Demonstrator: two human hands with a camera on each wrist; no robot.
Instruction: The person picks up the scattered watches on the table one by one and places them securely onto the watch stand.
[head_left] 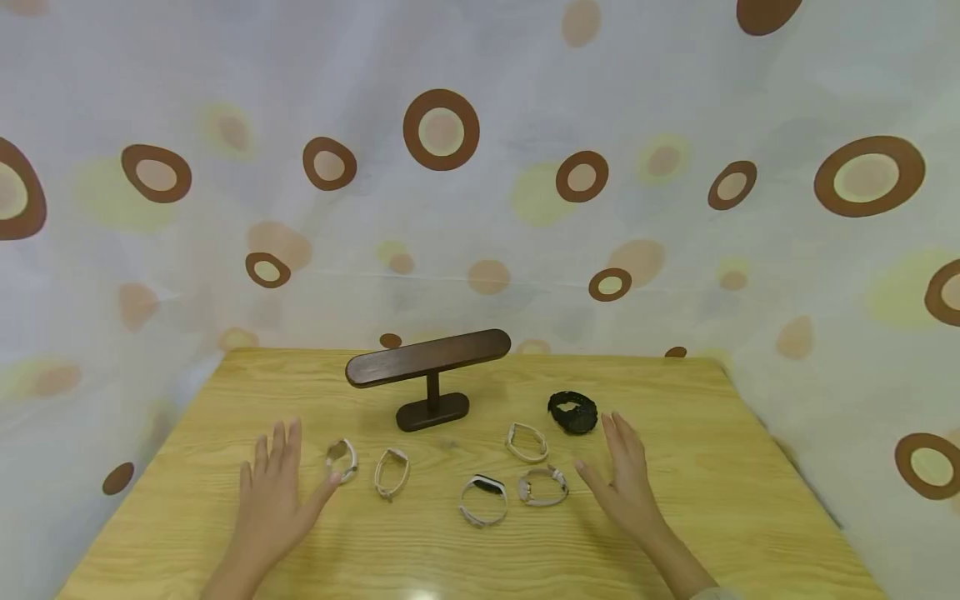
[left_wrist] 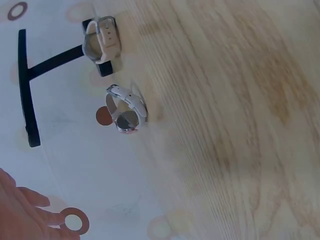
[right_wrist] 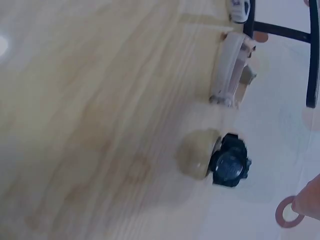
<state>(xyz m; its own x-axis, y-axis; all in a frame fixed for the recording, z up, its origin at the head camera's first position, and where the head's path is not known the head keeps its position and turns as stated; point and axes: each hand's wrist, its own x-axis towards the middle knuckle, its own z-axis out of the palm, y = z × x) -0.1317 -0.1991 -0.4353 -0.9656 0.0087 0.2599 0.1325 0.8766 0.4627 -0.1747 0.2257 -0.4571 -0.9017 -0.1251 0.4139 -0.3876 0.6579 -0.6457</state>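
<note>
My left hand (head_left: 273, 496) is held over the left of the table with straight fingers, holding nothing. Its thumb appears beside a white-strapped watch (head_left: 337, 451) with a dark face; whether they touch I cannot tell. To the right of that lies a beige-strapped watch (head_left: 397, 454). My right hand (head_left: 628, 483), fingers extended and holding nothing, is nearest a black watch (head_left: 581, 419). Left of this hand are a pale-strapped watch (head_left: 527, 457), a grey-strapped watch (head_left: 525, 489) and a white fitness band (head_left: 489, 483) with a black screen. In the right wrist view the black watch (right_wrist: 230, 167) stands on its strap.
Behind the watches stands a dark wooden T-shaped display stand (head_left: 427, 358) with a padded-looking bar and an oval base (head_left: 432, 412). The wooden table (head_left: 420, 558) meets a pale curtain (head_left: 480, 217) patterned with brown rings at its back and sides.
</note>
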